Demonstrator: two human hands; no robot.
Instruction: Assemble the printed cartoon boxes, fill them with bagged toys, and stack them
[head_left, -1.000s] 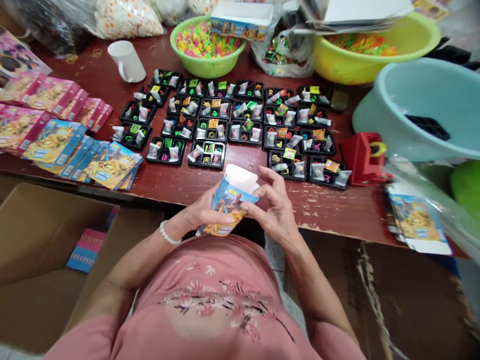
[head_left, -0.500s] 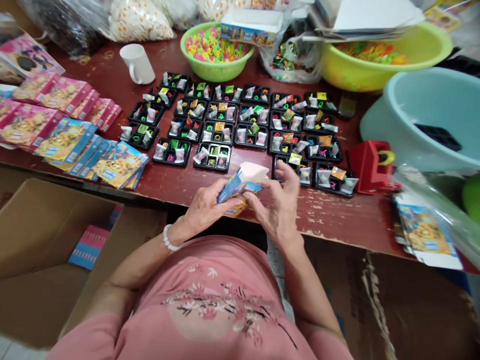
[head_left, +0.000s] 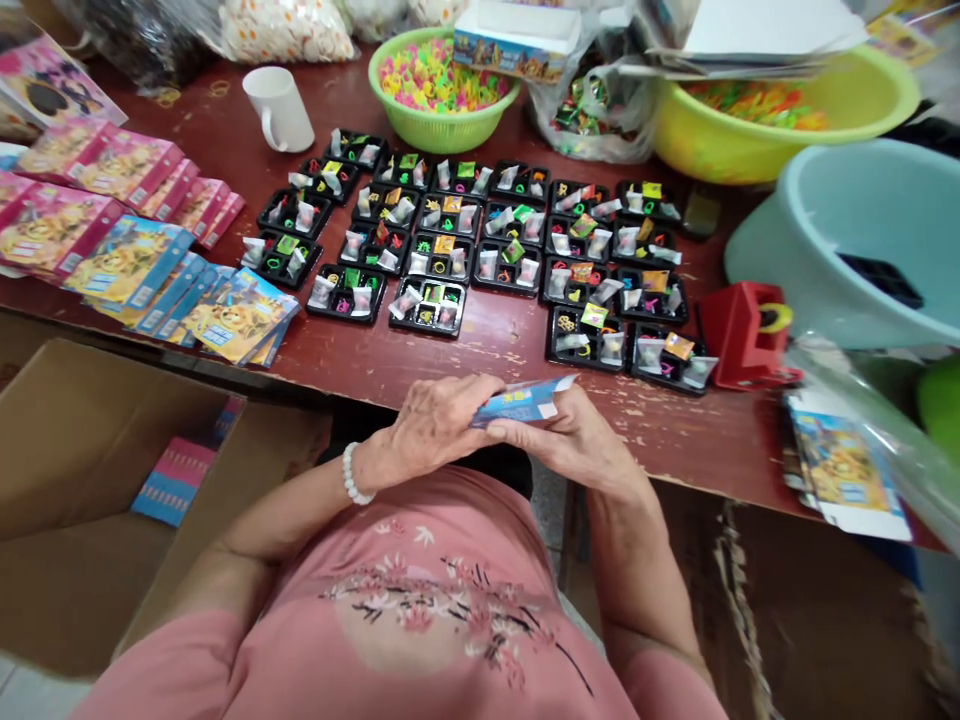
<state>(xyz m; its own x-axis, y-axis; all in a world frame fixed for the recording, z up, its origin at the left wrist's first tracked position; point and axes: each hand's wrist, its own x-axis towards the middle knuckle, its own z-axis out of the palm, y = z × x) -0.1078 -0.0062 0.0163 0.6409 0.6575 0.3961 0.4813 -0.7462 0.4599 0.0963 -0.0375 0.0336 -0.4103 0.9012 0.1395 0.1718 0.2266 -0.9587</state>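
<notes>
Between both hands, over the table's front edge, is a blue printed cardboard box [head_left: 517, 402], tilted with its narrow side up. My left hand [head_left: 442, 425] grips its left end with the fingers wrapped over it. My right hand [head_left: 574, 440] closes on the right end, thumb along the lower edge. Small white flaps show at the box's right end; the far side is hidden. Just beyond the hands stand rows of black compartment trays [head_left: 427, 305] holding wrapped sweets and small bright plastic pieces.
Blue boxes [head_left: 240, 312] and pink boxes [head_left: 60, 230] lie stacked at left. A white mug [head_left: 279, 110], green basket [head_left: 442, 125] and yellow basin [head_left: 787, 150] stand behind. At right are a red tape dispenser [head_left: 746, 340], blue tub [head_left: 832, 290] and flat cartons [head_left: 847, 465]. An open carton [head_left: 82, 500] sits below left.
The box has turned from an upright tilt with its white inside showing to lying nearly level. My right hand has closed on its right end; its fingers were raised before.
</notes>
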